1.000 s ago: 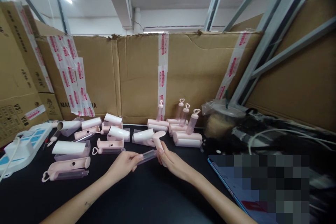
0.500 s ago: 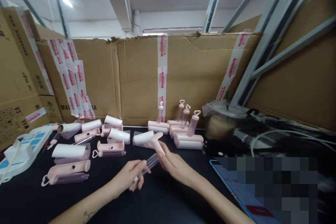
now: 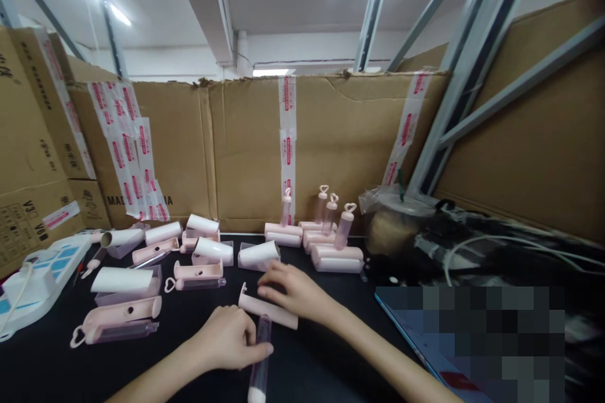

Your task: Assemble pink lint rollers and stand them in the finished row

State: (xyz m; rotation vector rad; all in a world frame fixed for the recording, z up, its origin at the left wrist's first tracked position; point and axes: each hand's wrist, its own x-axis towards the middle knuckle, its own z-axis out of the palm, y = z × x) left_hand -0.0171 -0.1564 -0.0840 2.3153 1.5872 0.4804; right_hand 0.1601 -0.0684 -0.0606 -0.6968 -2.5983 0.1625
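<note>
Left hand [image 3: 229,337]: fingers curled, thumb laid across the clear handle tube [image 3: 259,370]; whether it grips cannot be told. The thumb's placement probably keeps the round tube from rolling. Right hand [image 3: 300,293]: open, fingers loosely bent, gripping nothing visible; contact with the pink roller shell [image 3: 270,308] cannot be confirmed.

The shell lies on the black table [image 3: 198,310], between the hands, just below the right fingers. The tube slants at the left thumb, its far end meeting or overlapping the shell's near edge.

Beyond, four lint rollers [image 3: 337,253] have handles upright, their broad heads apparently serving as bases. A white paper roll [image 3: 258,254] rests in a clear box, presumably to contain it.
</note>
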